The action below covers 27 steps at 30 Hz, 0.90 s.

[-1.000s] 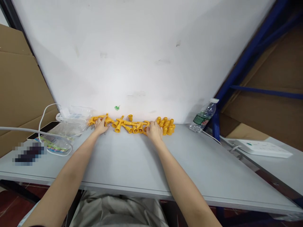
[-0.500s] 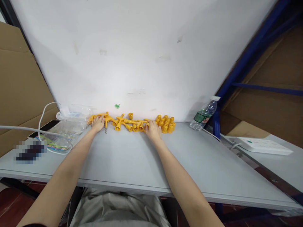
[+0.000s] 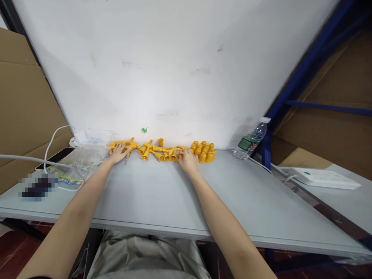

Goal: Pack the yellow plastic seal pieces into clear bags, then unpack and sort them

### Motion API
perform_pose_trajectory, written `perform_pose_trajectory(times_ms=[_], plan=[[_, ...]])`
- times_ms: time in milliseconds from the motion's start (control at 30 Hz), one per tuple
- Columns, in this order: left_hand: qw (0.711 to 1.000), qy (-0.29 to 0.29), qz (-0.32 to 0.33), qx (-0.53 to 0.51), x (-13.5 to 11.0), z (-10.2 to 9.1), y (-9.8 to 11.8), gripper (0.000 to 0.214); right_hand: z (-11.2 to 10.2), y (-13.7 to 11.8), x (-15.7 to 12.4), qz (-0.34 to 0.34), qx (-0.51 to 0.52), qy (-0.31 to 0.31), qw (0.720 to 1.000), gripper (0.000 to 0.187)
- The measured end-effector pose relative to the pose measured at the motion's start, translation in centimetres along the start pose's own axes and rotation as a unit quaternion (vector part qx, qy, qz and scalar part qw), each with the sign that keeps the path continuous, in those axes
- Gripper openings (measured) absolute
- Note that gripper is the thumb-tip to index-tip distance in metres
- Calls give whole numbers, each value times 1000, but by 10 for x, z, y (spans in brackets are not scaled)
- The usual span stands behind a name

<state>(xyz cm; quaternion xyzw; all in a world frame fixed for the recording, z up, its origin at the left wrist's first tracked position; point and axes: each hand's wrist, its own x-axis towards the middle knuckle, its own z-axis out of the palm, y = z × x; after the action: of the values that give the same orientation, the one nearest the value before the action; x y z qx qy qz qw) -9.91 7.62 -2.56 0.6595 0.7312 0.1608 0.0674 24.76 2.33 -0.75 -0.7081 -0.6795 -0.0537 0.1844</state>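
Observation:
My left hand point(image 3: 116, 154) lies with fingers spread over yellow branched plastic pieces point(image 3: 132, 145) at the left end of a row. Short metal chains hang from these pieces. Along the middle of the row lie yellow pieces with flared, hollow ends point(image 3: 166, 156). My right hand point(image 3: 188, 162) rests at the right part of the row, its fingers apart and touching yellow pieces, partly covering them. Just right of it stands a tight group of yellow ribbed cones point(image 3: 203, 152). A single yellow cup-shaped piece point(image 3: 160, 142) sits behind the row.
A white panel point(image 3: 180, 77) rises behind the grey table point(image 3: 157, 197). Clear plastic bags point(image 3: 93, 153), a white cable point(image 3: 48, 145) and a dark flat device point(image 3: 59, 155) lie left. To the right, a water bottle point(image 3: 252, 139) leans near a blue frame and a white power strip point(image 3: 324, 178).
My left hand has shifted slightly left and its fingers have spread. The chained yellow piece beside it has turned a little. My right hand has stayed in place.

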Motion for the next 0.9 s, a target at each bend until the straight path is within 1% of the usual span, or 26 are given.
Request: perform_pose_trajectory(times_ms=[67,167,267,333,433,567,633,700,767,833,900], plan=[[999,33,9,3,-2,0,3,60,1,0,1,1,0,1,1000,36],[996,82,18,1,-3,0,8,49,3,1,1,5,2,1,1000,35],[994,108,8,3,-4,0,14,38,3,1,2,7,5,-4,1000,35],[992,123,15,16,-5,1,19,33,3,1,1,8,8,-8,1000,35],[989,140,25,33,-7,4,25,33,2,1,0,5,12,-8,1000,35],[988,149,-24,29,-10,5,33,34,0,0,0,3,16,-7,1000,36],[986,162,-37,28,-12,4,38,33,1,0,0,3,15,-9,1000,35],[982,185,-12,33,-15,2,45,33,1,0,0,3,15,-9,1000,34],[979,193,50,41,-19,1,53,31,2,0,0,2,15,-9,1000,34],[977,169,121,48,-21,3,62,28,2,0,0,-1,13,-9,1000,33],[978,127,158,51,-21,7,72,26,1,-1,-1,-4,9,-10,1000,32]])
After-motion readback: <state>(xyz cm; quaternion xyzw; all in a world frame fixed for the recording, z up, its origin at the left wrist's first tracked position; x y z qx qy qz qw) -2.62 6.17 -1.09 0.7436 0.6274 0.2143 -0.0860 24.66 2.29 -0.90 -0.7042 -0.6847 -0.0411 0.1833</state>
